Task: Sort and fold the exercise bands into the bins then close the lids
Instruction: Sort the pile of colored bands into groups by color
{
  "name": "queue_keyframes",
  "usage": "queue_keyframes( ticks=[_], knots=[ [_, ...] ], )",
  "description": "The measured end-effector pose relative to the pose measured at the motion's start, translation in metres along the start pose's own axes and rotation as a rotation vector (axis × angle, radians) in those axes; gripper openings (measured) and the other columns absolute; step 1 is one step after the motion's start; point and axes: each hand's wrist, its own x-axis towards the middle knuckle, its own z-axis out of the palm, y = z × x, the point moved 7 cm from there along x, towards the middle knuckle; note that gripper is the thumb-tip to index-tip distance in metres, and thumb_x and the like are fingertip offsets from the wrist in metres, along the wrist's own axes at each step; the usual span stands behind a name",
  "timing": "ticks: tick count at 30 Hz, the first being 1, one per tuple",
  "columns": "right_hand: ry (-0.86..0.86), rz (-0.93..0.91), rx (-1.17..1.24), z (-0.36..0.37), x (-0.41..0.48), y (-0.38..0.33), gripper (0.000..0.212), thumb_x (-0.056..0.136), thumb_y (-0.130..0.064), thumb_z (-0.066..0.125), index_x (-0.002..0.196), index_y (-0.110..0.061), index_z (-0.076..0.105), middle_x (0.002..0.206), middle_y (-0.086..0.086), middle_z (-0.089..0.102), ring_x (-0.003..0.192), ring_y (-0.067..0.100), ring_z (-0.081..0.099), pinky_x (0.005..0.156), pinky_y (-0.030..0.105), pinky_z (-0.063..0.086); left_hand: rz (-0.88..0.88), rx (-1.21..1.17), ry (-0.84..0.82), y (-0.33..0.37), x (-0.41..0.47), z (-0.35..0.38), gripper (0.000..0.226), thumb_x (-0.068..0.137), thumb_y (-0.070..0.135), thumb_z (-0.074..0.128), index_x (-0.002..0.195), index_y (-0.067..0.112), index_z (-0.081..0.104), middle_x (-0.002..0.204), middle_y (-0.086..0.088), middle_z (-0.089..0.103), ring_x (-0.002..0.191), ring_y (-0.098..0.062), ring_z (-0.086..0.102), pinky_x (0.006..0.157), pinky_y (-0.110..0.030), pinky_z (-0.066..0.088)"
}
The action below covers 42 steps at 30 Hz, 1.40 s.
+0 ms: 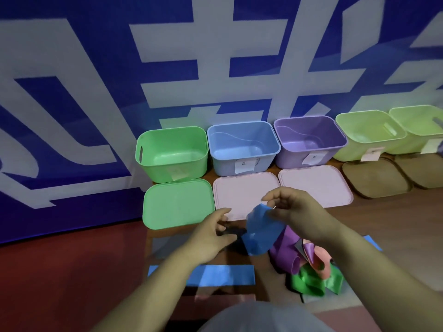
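Observation:
My right hand (293,209) pinches the top edge of a blue exercise band (262,232), which hangs folded above the table. My left hand (213,232) holds a dark band (231,232) beside the blue band's lower left edge. A heap of purple (284,256), pink (320,259) and green (309,282) bands lies to the right, under my right forearm. Open bins stand in a row behind: green (171,153), blue (242,146), purple (309,138) and two yellow-green ones (370,134).
Lids lie flat in front of the bins: a green lid (178,203), two pink lids (244,190), and two brown lids (375,178). Blue tape strips (223,275) mark the wooden table. A blue banner covers the wall and the floor at left.

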Motion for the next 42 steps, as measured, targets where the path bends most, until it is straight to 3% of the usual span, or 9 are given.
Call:
queue_keyframes(
  ticks=[4, 7, 9, 13, 19, 28, 31, 34, 42],
  knots=[
    [0.03, 0.018, 0.132, -0.004, -0.011, -0.018, 0.025, 0.084, 0.012, 0.066, 0.101, -0.006, 0.067, 0.087, 0.007, 0.066, 0.076, 0.019, 0.058, 0.073, 0.026, 0.049, 0.093, 0.088, -0.139, 0.018, 0.016, 0.019, 0.052, 0.074, 0.023, 0.078, 0.115, 0.046, 0.054, 0.125, 0.004, 0.058, 0.106, -0.012, 0.064, 0.097, -0.037, 0.054],
    [0.128, 0.021, 0.182, -0.019, -0.02, -0.023, 0.025, 0.085, 0.013, 0.064, 0.098, -0.008, 0.067, 0.081, 0.004, 0.064, 0.07, 0.013, 0.058, 0.062, 0.018, 0.05, 0.094, 0.047, -0.236, 0.018, 0.019, 0.028, 0.019, 0.078, 0.024, 0.073, 0.094, 0.029, 0.066, 0.103, -0.001, 0.073, 0.091, -0.013, 0.067, 0.09, -0.045, 0.057],
    [0.211, 0.045, 0.154, -0.03, -0.024, -0.016, 0.025, 0.086, 0.011, 0.063, 0.098, -0.01, 0.067, 0.074, -0.003, 0.062, 0.06, 0.007, 0.055, 0.05, 0.015, 0.047, 0.045, 0.029, -0.234, 0.004, 0.021, 0.023, 0.025, 0.075, 0.03, 0.075, 0.096, 0.019, 0.068, 0.1, -0.004, 0.076, 0.091, -0.015, 0.07, 0.091, -0.051, 0.056],
    [0.316, 0.105, 0.067, -0.037, -0.027, 0.025, 0.025, 0.087, 0.011, 0.062, 0.097, -0.011, 0.068, 0.07, -0.004, 0.062, 0.061, 0.009, 0.053, 0.054, 0.017, 0.045, -0.032, 0.019, -0.214, -0.018, 0.006, -0.003, 0.031, 0.083, 0.004, 0.075, 0.106, 0.019, 0.061, 0.09, -0.001, 0.072, 0.075, -0.007, 0.069, 0.081, -0.034, 0.058],
    [0.193, 0.219, -0.086, 0.014, -0.025, 0.085, 0.031, 0.079, 0.01, 0.072, 0.092, -0.017, 0.067, 0.082, 0.004, 0.066, 0.067, 0.01, 0.058, 0.059, 0.022, 0.048, -0.096, 0.041, -0.129, -0.057, -0.028, -0.057, 0.046, 0.079, 0.003, 0.075, 0.116, 0.025, 0.059, 0.079, -0.003, 0.06, 0.052, -0.012, 0.051, 0.048, -0.026, 0.04],
    [0.086, 0.21, -0.302, 0.1, -0.013, 0.123, 0.016, 0.079, 0.003, 0.071, 0.083, -0.01, 0.063, 0.073, -0.005, 0.061, 0.066, 0.001, 0.055, 0.058, 0.009, 0.043, -0.126, 0.283, 0.05, -0.113, -0.061, -0.1, 0.051, 0.08, 0.001, 0.073, 0.111, 0.038, 0.055, 0.084, 0.005, 0.054, 0.067, -0.008, 0.052, 0.061, -0.023, 0.047],
    [0.053, 0.248, -0.401, 0.114, -0.009, 0.139, 0.019, 0.081, -0.014, 0.075, 0.083, -0.028, 0.062, 0.08, -0.008, 0.065, 0.074, 0.011, 0.06, 0.063, 0.016, 0.043, -0.145, 0.365, 0.002, -0.13, -0.064, -0.101, 0.051, 0.08, 0.005, 0.072, 0.114, 0.039, 0.054, 0.091, 0.007, 0.058, 0.073, -0.007, 0.055, 0.07, -0.027, 0.049],
    [0.01, 0.275, -0.497, 0.126, -0.007, 0.148, 0.023, 0.079, -0.016, 0.074, 0.098, -0.027, 0.068, 0.092, -0.006, 0.068, 0.083, 0.014, 0.064, 0.072, 0.026, 0.05, -0.147, 0.441, -0.024, -0.14, -0.066, -0.101, 0.049, 0.078, 0.005, 0.071, 0.118, 0.029, 0.058, 0.101, 0.009, 0.057, 0.087, -0.008, 0.057, 0.074, -0.017, 0.046],
    [-0.026, 0.234, -0.721, 0.122, -0.004, 0.15, 0.034, 0.07, -0.028, 0.07, 0.104, -0.029, 0.066, 0.099, -0.004, 0.064, 0.09, 0.02, 0.06, 0.079, 0.036, 0.053, -0.104, 0.665, 0.01, -0.147, -0.064, -0.107, 0.057, 0.08, 0.017, 0.068, 0.132, 0.031, 0.054, 0.133, 0.013, 0.053, 0.121, -0.016, 0.046, 0.099, -0.026, 0.042]
  ],
)
